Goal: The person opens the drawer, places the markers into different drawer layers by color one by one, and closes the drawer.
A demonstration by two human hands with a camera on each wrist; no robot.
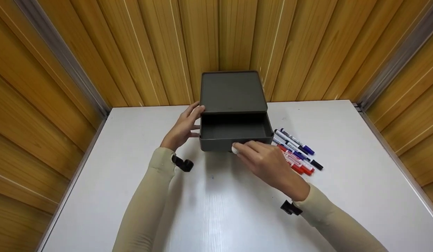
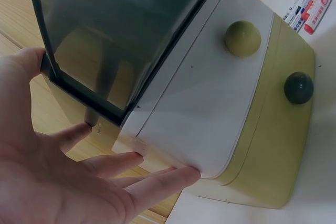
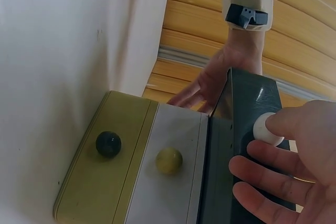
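Observation:
A dark grey drawer box stands at the back middle of the white table, with its top drawer pulled out and nothing visible inside. My left hand rests with straight fingers against the box's left side. My right hand pinches the small white knob on the drawer front. The wrist views show lower drawers: a white one with a yellow-green knob and a yellow-green one with a dark knob.
Several marker pens with blue, black and red caps lie on the table just right of the box, close to my right hand. Wooden panel walls enclose the table on three sides.

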